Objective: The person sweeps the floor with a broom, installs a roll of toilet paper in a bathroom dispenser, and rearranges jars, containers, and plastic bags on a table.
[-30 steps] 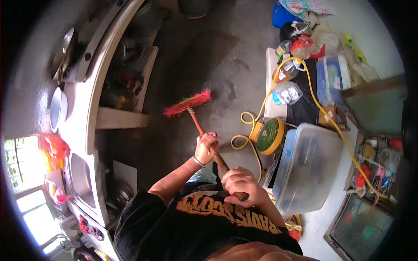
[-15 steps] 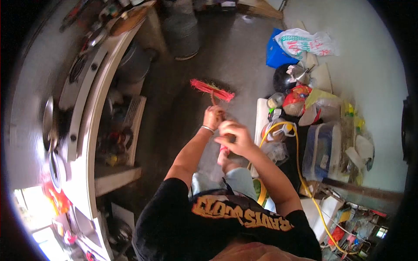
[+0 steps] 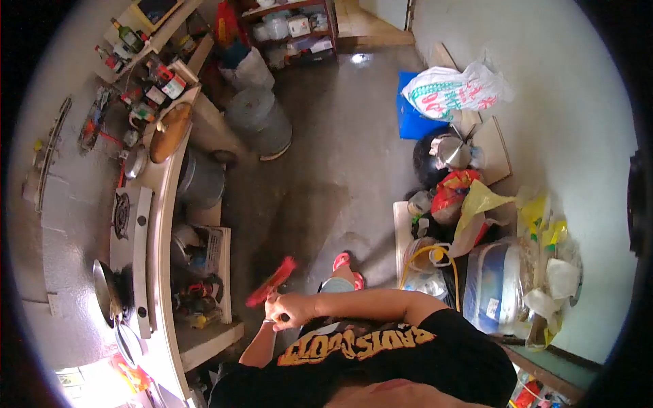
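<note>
A broom (image 3: 272, 281) with pinkish-red bristles is low over the floor, left of my legs. My right hand (image 3: 298, 308) wraps round the upper part of its handle, whose dark round end points up at me. Lower on the handle, my left hand (image 3: 271, 313) is closed too, partly hidden by the right one; a bracelet circles its wrist. Most of the handle is covered by my hands. One foot in a red slipper (image 3: 341, 260) shows just right of the broom.
On the left, a counter (image 3: 163, 224) carries a gas stove (image 3: 122, 216), pans and bottles. A grey bin (image 3: 260, 122) stands beyond it. Along the right wall are a white plastic bag (image 3: 442, 92), a blue box (image 3: 413, 112), a kettle-like metal pot (image 3: 454, 152) and a clear tub (image 3: 495, 285).
Both hands and the broom have swung left and closer to my body. The broom head has turned to a steep slant. My view has shifted, showing more of the room's far end.
</note>
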Available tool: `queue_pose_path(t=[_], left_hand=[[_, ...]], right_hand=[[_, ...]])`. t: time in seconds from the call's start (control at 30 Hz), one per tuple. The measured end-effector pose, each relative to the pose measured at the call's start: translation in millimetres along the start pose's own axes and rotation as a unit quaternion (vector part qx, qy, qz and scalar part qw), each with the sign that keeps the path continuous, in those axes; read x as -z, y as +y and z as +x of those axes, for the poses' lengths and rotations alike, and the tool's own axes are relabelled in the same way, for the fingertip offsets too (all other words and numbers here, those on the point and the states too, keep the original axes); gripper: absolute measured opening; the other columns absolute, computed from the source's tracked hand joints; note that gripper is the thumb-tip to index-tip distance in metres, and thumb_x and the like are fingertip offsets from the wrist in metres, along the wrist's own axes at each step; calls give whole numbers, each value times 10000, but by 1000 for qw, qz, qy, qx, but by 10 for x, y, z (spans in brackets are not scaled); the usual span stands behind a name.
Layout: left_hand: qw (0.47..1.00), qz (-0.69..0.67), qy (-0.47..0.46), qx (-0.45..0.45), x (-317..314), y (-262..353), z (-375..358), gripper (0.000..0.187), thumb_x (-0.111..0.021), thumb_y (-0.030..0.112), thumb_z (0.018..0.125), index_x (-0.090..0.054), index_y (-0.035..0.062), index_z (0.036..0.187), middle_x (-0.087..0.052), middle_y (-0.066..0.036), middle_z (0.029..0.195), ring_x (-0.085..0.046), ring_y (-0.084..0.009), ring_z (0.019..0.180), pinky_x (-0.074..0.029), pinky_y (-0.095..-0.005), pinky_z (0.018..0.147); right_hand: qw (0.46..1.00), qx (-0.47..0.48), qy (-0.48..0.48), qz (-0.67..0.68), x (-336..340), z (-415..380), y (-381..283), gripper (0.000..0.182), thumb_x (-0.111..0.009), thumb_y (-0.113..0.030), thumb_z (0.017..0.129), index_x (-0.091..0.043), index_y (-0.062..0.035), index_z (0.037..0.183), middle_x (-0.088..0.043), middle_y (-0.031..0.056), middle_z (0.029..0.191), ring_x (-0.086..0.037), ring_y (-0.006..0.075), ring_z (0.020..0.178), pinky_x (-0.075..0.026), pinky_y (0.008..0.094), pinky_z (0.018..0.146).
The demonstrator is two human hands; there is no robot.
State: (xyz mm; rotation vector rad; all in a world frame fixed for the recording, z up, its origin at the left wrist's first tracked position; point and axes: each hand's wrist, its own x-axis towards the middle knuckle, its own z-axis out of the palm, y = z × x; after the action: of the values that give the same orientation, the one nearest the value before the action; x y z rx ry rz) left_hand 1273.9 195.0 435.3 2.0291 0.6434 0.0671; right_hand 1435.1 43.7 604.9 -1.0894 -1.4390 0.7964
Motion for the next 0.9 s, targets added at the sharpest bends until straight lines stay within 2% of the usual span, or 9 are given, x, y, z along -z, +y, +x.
queue_pose_path(t=[0.1, 0.17, 0.33, 0.43, 0.53, 0.57, 0.6, 0.73, 0.9], left_hand=[[996, -32, 55, 56, -24, 203, 213, 168, -670, 131, 768, -537, 62, 693, -540, -55, 616, -516, -154, 588, -432, -322, 539], [992, -56, 84, 74, -123, 292, 450, 167, -673, 122, 766, -538, 59, 691, -542, -54, 617, -520, -157, 592, -434, -320, 545], [984, -143, 102, 8, -718, 327, 1575, 166, -686, 101, 751, -543, 53, 683, -561, -56, 626, -536, -174, 608, -445, -319, 573], [994, -74, 72, -35, -974, 1429, 2474, 172, -718, 108, 703, -560, 51, 665, -575, -64, 642, -550, -206, 632, -449, -327, 610], [984, -16, 41, -174, -1332, 2570, 3264, 90, -643, 27, 652, -571, 55, 697, -567, -79, 689, -539, -245, 654, -448, -338, 618], [971, -10, 54, -235, -1582, 2531, 3603, 115, -606, -1, 612, -569, 53, 706, -560, -86, 695, -531, -268, 676, -448, -344, 627], [977, -58, 16, -204, -1681, 2909, 3825, 115, -584, -13, 614, -563, 49, 708, -555, -92, 702, -530, -273, 703, -451, -356, 634], [947, -94, 16, -306, -2284, 3853, 4733, 180, -721, 65, 689, -541, 54, 681, -532, -100, 664, -503, -287, 676, -429, -371, 609], [910, -134, -21, -392, -3104, 4683, 5912, 209, -731, 76, 693, -525, 54, 664, -522, -98, 651, -496, -281, 663, -406, -368, 588]], right_hand=[[992, -27, -10, 126, 648, 13, -206, 202, -673, -144, 792, -576, 0, 688, -601, 123, 723, -566, 247, 670, -415, 365, 598], [994, -40, -34, 92, 1023, -29, -153, 199, -670, -141, 798, -578, 3, 695, -595, 116, 701, -563, 242, 659, -415, 356, 602], [994, 19, 28, 108, 2130, -96, -265, 207, -675, -166, 798, -560, -15, 714, -596, 104, 691, -555, 263, 652, -422, 370, 618], [998, -3, 62, 9, 2830, -183, -163, 235, -680, -190, 797, -528, -30, 715, -616, 108, 782, -577, 279, 714, -440, 380, 651], [991, -30, 101, -84, 3682, -285, -311, 233, -691, -178, 785, -521, -37, 710, -619, 103, 838, -593, 280, 764, -456, 372, 678], [987, -51, 107, -110, 3915, -328, -363, 230, -696, -170, 779, -520, -40, 708, -619, 100, 848, -597, 280, 779, -460, 369, 686], [982, -74, 114, -134, 4118, -372, -426, 227, -701, -163, 772, -519, -44, 707, -618, 97, 859, -601, 280, 795, -464, 367, 695], [952, -97, 217, -193, 4897, -469, -640, 232, -726, -137, 728, -508, -63, 699, -612, 87, 846, -609, 280, 836, -463, 362, 707], [886, -89, 372, -264, 5896, -682, -433, 223, -739, -111, 695, -520, -74, 686, -603, 67, 777, -624, 283, 862, -443, 374, 720]])
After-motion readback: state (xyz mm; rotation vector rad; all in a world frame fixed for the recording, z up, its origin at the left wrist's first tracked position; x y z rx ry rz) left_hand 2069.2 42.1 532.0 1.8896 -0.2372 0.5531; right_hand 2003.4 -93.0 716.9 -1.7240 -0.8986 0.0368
